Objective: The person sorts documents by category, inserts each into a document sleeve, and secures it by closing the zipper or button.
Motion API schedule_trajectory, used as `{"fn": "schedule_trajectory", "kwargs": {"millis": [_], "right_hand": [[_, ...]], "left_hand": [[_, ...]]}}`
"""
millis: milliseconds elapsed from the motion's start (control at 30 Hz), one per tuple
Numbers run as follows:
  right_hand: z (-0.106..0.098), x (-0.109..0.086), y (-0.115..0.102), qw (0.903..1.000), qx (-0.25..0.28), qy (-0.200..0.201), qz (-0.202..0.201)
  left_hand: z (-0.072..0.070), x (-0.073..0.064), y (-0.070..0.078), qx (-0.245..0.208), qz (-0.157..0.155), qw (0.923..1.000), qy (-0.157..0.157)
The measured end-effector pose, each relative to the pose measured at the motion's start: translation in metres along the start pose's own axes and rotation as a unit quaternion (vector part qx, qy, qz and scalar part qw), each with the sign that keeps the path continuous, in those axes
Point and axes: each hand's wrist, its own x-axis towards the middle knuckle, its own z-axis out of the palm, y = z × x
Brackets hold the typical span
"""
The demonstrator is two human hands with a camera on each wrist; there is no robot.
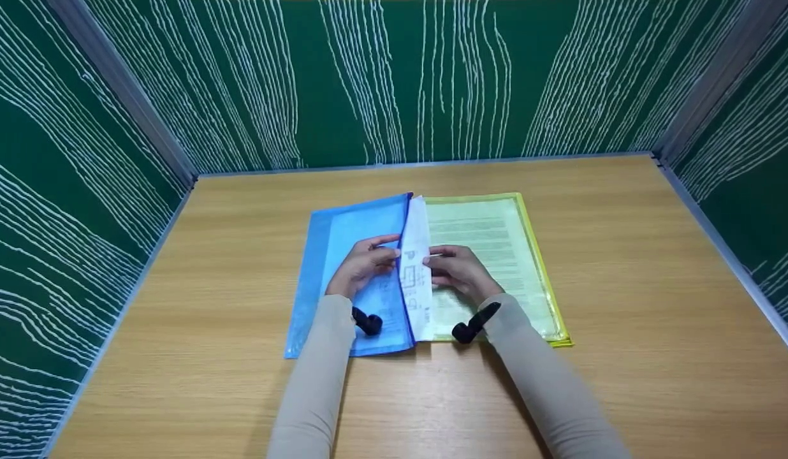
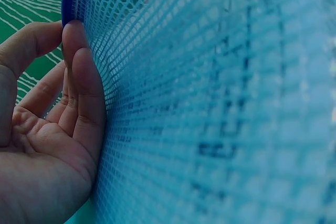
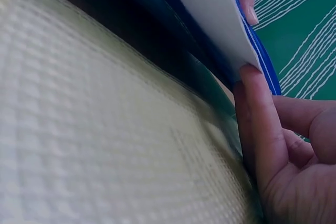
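Hands, two, folders, two, paper between

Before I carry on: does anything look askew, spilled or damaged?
Only this: the paper sticks partway out of the blue folder, whose open edge bows at the left hand instead of running straight. That may just be handling; I see no spill or tear.

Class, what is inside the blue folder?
White paper sticks out of the blue folder and shows faintly through it. Anything behind that paper is covered.
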Motion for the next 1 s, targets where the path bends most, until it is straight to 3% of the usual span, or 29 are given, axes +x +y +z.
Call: {"fn": "schedule_trajectory", "kwargs": {"millis": [367, 1000], "right_hand": [[0.008, 0.000, 0.000, 1.0000, 0.000, 0.007, -0.004], [0.024, 0.000, -0.002, 0.9993, 0.009, 0.034, -0.008]], "left_hand": [[0.003, 0.000, -0.002, -0.024, 0.022, 0.9992, -0.021], [0.004, -0.001, -0.002, -0.042, 0.004, 0.9991, -0.002]]}}
